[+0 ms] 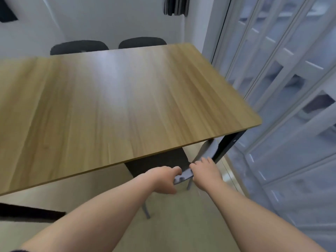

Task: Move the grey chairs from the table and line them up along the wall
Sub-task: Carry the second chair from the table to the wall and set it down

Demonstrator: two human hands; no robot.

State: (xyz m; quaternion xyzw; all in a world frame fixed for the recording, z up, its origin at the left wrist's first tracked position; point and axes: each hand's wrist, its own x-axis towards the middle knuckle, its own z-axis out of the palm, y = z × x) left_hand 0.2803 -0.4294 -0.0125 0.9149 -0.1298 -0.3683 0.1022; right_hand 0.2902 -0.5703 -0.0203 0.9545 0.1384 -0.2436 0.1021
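step: pull near-right chair [160, 163] out | chair tucked under table [127, 99] near edge | left hand [163, 179], right hand [206, 174] both curled round its backrest top | I'd draw straight back, clear the right table leg [229, 146]

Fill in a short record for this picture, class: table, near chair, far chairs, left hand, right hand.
table: wooden top, black leg
near chair: grey chair, seat tucked under the table's near edge
far chairs: two dark backrests beyond the far edge
left hand: left hand gripping the chair back
right hand: right hand gripping the chair back
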